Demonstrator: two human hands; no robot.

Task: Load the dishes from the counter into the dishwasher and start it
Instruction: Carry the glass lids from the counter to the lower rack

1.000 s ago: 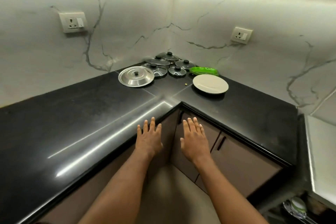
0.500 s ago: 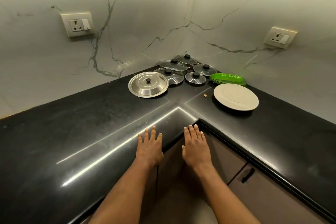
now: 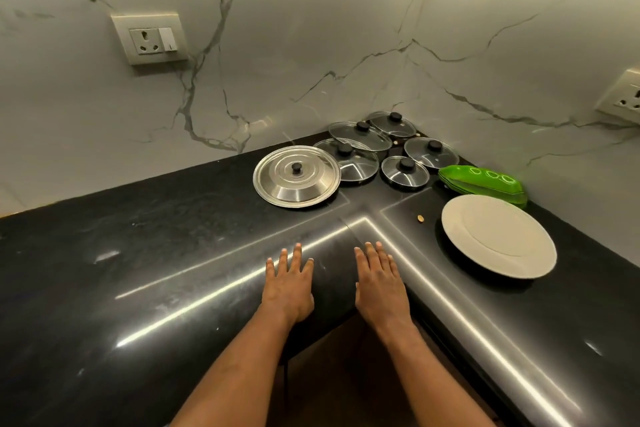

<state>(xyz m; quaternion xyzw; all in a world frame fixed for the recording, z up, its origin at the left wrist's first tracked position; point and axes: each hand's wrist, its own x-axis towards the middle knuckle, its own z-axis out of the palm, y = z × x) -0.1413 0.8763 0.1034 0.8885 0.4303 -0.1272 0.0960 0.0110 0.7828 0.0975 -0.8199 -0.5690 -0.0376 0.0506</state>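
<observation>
On the black L-shaped counter [image 3: 138, 270] a steel lid [image 3: 296, 176] with a black knob lies in the corner. Behind and right of it lie several glass lids [image 3: 401, 146] with black knobs. A stack of green trays [image 3: 483, 182] sits to their right, and a white plate [image 3: 498, 236] lies in front of the trays. My left hand [image 3: 289, 284] and my right hand [image 3: 379, 282] are flat, palms down, fingers straight, over the counter's inner corner edge. Both hold nothing. The dishwasher is out of view.
A small brown crumb-like bit [image 3: 420, 218] lies left of the plate. Marble-look walls meet at the corner, with a socket [image 3: 150, 40] on the left wall and another socket [image 3: 627, 95] on the right wall.
The view has swung left and closer to the corner; the cabinet fronts dropped out of sight. Both hands now lie further forward over the counter edge, still flat and holding nothing.
</observation>
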